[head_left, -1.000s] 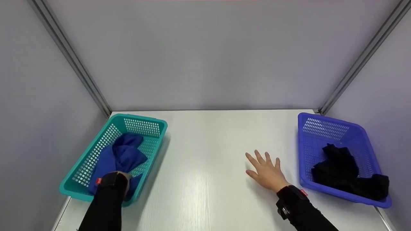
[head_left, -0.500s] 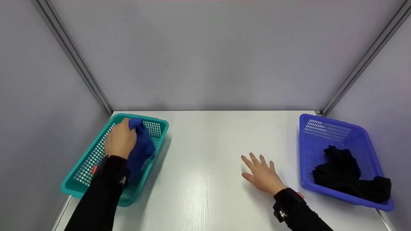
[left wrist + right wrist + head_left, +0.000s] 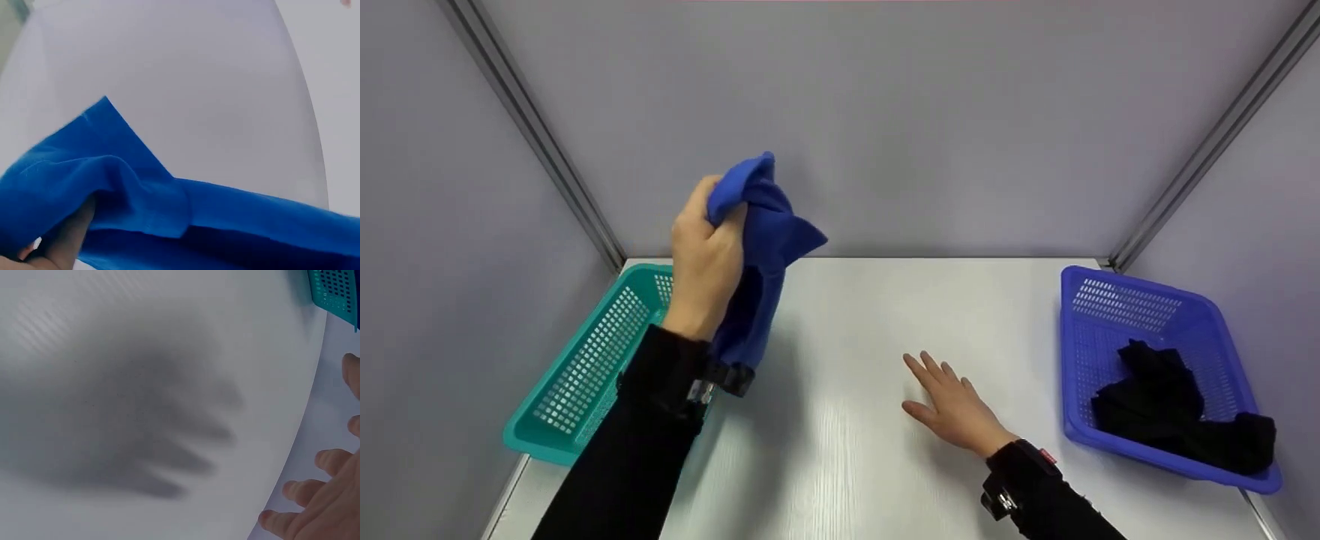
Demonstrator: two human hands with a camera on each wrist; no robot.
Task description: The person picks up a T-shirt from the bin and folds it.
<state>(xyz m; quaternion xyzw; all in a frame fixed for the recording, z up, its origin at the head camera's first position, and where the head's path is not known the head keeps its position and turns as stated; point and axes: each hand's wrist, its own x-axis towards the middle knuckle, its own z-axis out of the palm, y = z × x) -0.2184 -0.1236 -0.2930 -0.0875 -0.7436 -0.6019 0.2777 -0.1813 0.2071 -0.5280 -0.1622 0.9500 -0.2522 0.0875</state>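
Your left hand (image 3: 706,262) grips the blue cloth (image 3: 769,232) near its upper edge, left of centre in the head view; the remainder hangs limp below. It appears soft and is judged light, not fragile; a bunched edge should hold securely. Your right hand (image 3: 958,411), lower right of centre, is spread, holding nothing.
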